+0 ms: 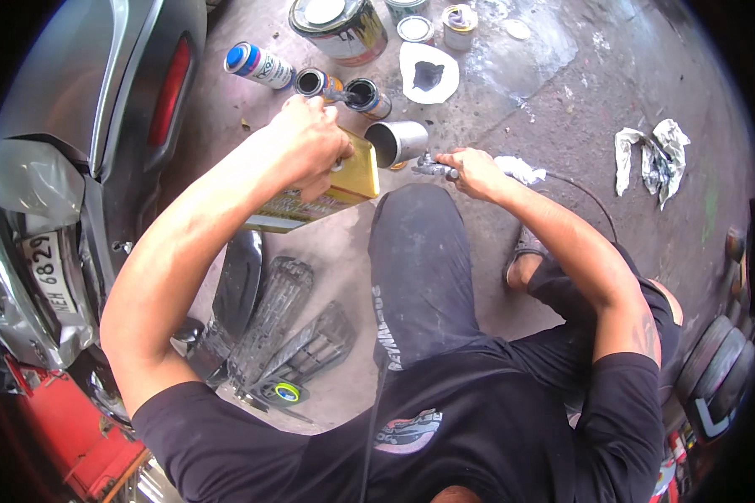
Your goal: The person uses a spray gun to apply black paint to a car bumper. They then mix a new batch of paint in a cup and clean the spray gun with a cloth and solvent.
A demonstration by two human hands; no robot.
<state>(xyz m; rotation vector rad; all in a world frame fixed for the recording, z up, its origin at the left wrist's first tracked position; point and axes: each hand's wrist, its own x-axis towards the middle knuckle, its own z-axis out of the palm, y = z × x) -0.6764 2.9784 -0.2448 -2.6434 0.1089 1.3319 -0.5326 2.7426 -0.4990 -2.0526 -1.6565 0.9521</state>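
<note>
My left hand [315,147] is closed round the top of a yellow rectangular metal can [362,168], which is tilted over toward the right. Just beyond the can's right end is the grey metal cup [409,139] of a spray gun [434,168], its open mouth turned toward the can. My right hand [476,174] grips the spray gun, fingers wrapped round it. No liquid can be made out between can and cup. Two small opened tins, a left one [309,82] and a right one [364,95], stand beyond my left hand.
A blue-capped can [258,65], a large paint-stained tin [344,33] and a white sheet with a dark patch [429,74] are farther off. A hose [591,194] runs past my right hand. Crumpled cloths [656,159] lie right; a damaged grey car [67,101] and black plastic parts [277,310] are left.
</note>
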